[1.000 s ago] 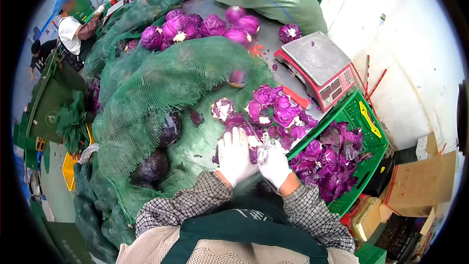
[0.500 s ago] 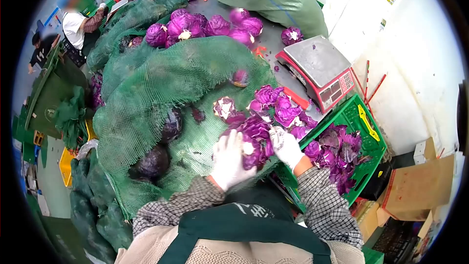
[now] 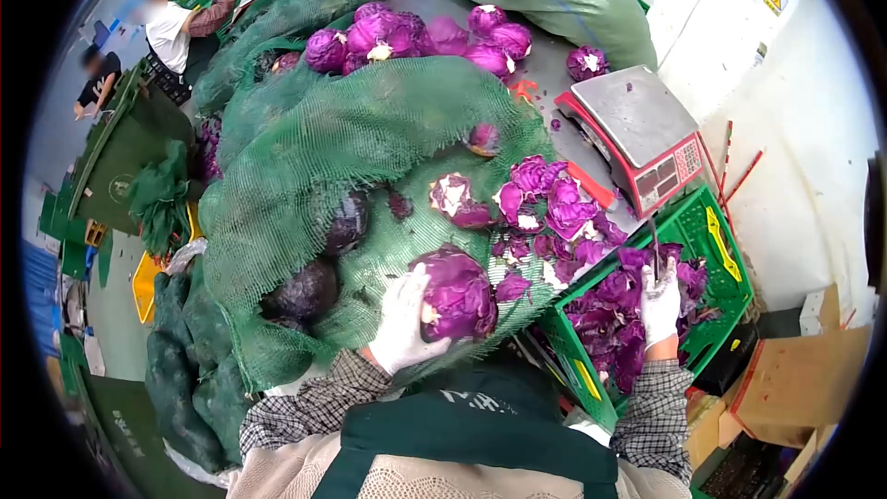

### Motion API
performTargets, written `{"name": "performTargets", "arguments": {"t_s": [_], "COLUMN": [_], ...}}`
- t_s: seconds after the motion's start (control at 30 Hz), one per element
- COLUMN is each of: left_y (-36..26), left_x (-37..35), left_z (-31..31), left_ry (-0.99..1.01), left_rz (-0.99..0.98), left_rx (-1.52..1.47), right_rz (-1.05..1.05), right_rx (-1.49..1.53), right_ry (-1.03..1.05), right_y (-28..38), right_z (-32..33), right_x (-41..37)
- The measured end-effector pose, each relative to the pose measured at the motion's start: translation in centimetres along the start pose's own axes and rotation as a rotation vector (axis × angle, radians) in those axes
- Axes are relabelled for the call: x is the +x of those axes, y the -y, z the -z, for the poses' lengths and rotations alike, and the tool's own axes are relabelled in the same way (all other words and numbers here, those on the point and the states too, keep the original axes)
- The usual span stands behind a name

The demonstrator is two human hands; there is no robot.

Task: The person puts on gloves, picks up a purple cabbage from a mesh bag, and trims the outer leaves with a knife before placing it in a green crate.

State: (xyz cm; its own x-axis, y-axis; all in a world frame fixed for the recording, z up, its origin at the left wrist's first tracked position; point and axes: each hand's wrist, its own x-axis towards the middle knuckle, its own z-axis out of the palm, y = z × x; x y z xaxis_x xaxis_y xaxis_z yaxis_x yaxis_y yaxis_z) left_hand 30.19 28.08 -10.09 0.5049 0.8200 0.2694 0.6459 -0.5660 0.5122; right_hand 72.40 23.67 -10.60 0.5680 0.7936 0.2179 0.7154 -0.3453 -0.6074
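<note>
White-gloved, my left hand [image 3: 405,322] grips the left side of a large purple cabbage [image 3: 462,296] on the green mesh netting [image 3: 360,328]. My right hand [image 3: 660,303], also gloved, is over the green crate [image 3: 582,379] of loose purple leaves [image 3: 614,314]. Its fingers are closed round something thin and dark that points up; I cannot make out what it is. A trimmed cabbage [image 3: 453,196] lies beyond the large one, with cut leaves [image 3: 564,208] to its right. Darker cabbages [image 3: 305,290] rest at the left, partly under the mesh.
Behind the crate stands a red scale [image 3: 637,120]; an orange-red object [image 3: 589,183] lies beside it. More cabbages [image 3: 379,32] and a green sack [image 3: 554,0] are farther back. Two people [image 3: 168,32] are at the far left. Cardboard boxes [image 3: 799,379] stand at the right.
My right hand has left the cabbage and moved right over the crate. The large cabbage shows more of its round side, with my left hand still on it. The view has shifted slightly.
</note>
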Motion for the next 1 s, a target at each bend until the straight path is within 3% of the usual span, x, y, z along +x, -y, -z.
{"name": "performTargets", "arguments": {"t_s": [0.03, 0.07, 0.1, 0.13, 0.17, 0.2, 0.23, 0.3, 0.37, 0.5, 0.53, 0.63, 0.7, 0.77, 0.8, 0.83, 1.0], "left_y": [-0.6, -1.2, -1.7, -2.3, -2.4, -2.5, -2.6, -2.9, -2.7, -4.5, -4.8, -5.7, -5.1, -4.4, -3.4, -3.3, -0.9], "left_x": [0.6, 0.9, 1.3, 1.6, 1.9, 2.1, 2.3, 2.5, 2.4, 4.0, 4.4, 4.9, 4.4, 3.4, 2.1, 1.0, -3.7], "left_z": [0.0, 0.1, 0.2, 0.6, 0.6, 0.5, 0.4, 0.3, 0.2, 2.0, 1.7, -1.1, -1.8, -2.4, -2.3, -2.1, -2.1], "left_ry": [0.002, 0.005, 0.009, 0.032, 0.053, 0.074, 0.096, 0.083, 0.062, 0.156, 0.101, 0.022, -0.035, -0.095, -0.12, -0.136, -0.23], "left_rz": [-0.034, -0.067, -0.099, -0.093, -0.099, -0.105, -0.11, -0.124, -0.129, -0.02, 0.013, 0.212, 0.21, 0.202, 0.184, 0.183, 0.114], "left_rx": [0.019, 0.036, 0.056, 0.051, 0.041, 0.031, 0.021, 0.021, 0.012, -0.006, -0.023, 0.151, 0.136, 0.115, 0.056, 0.055, -0.046], "right_rz": [0.109, 0.132, 0.102, 0.212, 0.295, 0.503, 0.429, 0.201, 0.199, 0.34, 0.365, 0.303, 0.269, 0.413, 0.291, 0.3, 0.156], "right_rx": [-0.013, 0.364, 0.372, 0.249, 0.453, 0.327, 0.169, 0.568, 0.461, 0.145, 0.248, 0.173, 0.144, 0.03, -0.074, -0.13, 0.076], "right_ry": [-0.104, 0.14, 0.27, 0.425, 0.511, 0.501, 0.616, 0.691, 0.798, 0.652, 0.602, 0.66, 0.693, 0.632, 0.654, 0.618, 0.488], "right_y": [0.9, 5.9, 10.3, 10.7, 11.6, 13.3, 15.3, 14.6, 14.7, 17.0, 16.3, 18.3, 19.1, 19.2, 20.1, 19.0, 13.5], "right_z": [-0.4, 0.0, -0.1, -2.8, -5.5, -7.0, -8.1, -11.6, -11.6, -10.0, -10.9, -10.7, -11.4, -12.9, -13.5, -13.9, -15.4], "right_x": [-0.3, -0.7, -2.2, -3.1, -4.9, -5.6, -5.6, -5.3, -3.9, -4.1, -4.5, -4.5, -3.6, -3.2, -2.0, -1.4, -1.6]}}
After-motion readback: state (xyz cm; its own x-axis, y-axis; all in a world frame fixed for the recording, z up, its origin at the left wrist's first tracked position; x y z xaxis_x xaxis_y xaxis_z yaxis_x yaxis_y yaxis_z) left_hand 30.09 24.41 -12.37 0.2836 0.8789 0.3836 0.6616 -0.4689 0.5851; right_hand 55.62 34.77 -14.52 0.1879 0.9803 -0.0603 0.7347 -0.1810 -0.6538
